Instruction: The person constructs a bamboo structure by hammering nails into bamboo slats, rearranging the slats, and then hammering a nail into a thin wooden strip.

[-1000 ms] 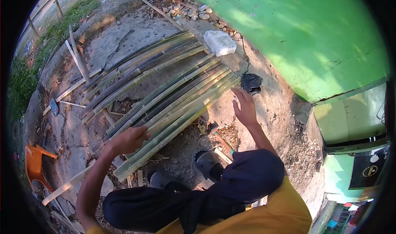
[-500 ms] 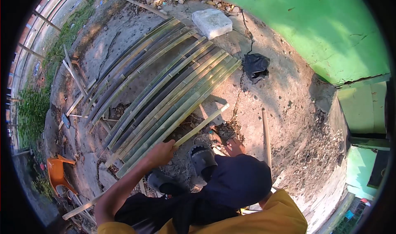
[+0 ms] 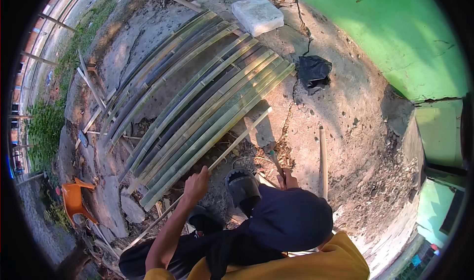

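Note:
My left hand (image 3: pixel 197 183) is closed around a long, thin bamboo strip (image 3: pixel 240 137), which slants from the middle of the view down to the lower left. My right hand (image 3: pixel 289 180) grips the wooden handle of a short tool (image 3: pixel 277 162) with a greyish head and a green mark; its exact kind I cannot tell. The head points away from me, beside the strip. A row of split bamboo slats (image 3: pixel 207 117) lies just beyond my left hand. My dark shoe (image 3: pixel 243 187) is between the hands, and a navy cap (image 3: pixel 291 218) covers part of the lower view.
A pale stone block (image 3: pixel 257 16) and a black plastic bag (image 3: pixel 314 72) sit past the slats. One loose wooden strip (image 3: pixel 324 162) lies to the right. An orange plastic chair (image 3: pixel 76 201) stands at left, and a green wall (image 3: pixel 395 38) rises at upper right. The concrete is cracked.
The bamboo strip has turned from its broad face to its narrow edge, and my left hand has rotated upright with it. The tool in my right hand now points more directly away from me.

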`<state>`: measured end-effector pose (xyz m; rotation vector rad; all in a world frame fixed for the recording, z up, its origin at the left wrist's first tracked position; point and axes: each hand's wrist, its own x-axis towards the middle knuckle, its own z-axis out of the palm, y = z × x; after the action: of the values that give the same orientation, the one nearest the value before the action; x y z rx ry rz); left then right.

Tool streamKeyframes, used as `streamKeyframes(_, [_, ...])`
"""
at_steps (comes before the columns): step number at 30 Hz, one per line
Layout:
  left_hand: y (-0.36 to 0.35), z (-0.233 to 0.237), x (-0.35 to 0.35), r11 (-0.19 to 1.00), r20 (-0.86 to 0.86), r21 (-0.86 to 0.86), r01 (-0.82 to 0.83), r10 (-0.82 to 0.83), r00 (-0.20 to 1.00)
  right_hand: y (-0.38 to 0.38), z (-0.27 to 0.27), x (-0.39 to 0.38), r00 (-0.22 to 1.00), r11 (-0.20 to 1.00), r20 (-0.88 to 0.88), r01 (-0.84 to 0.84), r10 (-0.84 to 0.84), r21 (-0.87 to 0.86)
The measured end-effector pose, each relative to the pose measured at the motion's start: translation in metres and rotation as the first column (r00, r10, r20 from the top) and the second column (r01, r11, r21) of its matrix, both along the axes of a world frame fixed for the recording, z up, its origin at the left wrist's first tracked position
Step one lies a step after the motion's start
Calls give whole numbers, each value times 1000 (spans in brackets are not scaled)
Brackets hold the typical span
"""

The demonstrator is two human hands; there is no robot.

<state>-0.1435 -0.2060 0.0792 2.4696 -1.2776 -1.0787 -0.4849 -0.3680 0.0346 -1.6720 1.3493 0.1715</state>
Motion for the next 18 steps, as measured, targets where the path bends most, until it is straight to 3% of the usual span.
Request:
streamKeyframes(2, [10,-29,3,1000,-66,-18,-7,6,998,-5,1,-1,978,984,146,160,-148,-73])
streamKeyframes(3, [16,-46,6,999,-220,-38,-35,26,975,-7,1,0,951,966,223,241,-214,-98])
streamKeyframes(4, [19,-55,8,996,-369,-56,-66,41,929,-17,10,9,930,959,310,249,-198,-135])
streamKeyframes(5, [23,-63,9,996,-372,-55,-71,46,927,-27,11,15,932,960,307,243,-193,-135])
streamKeyframes(7, [21,-69,11,950,-627,221,-219,310,715,-47,13,28,904,956,389,253,-179,-148])
streamKeyframes(8, [21,-69,11,950,-628,221,-222,313,712,-56,15,35,905,957,387,250,-176,-149])
streamKeyframes(10, [16,-64,12,923,-669,281,-264,385,636,-72,20,53,912,923,409,189,-39,-334])
streamKeyframes(13, [15,-66,14,923,-669,275,-269,385,636,-86,26,75,929,888,363,101,77,-449])
streamKeyframes(14, [15,-68,13,924,-670,273,-269,383,636,-89,28,82,953,928,296,56,61,-369])
streamKeyframes(18, [17,-77,10,921,-659,285,-266,390,644,-89,-17,81,985,930,85,-111,150,-350])
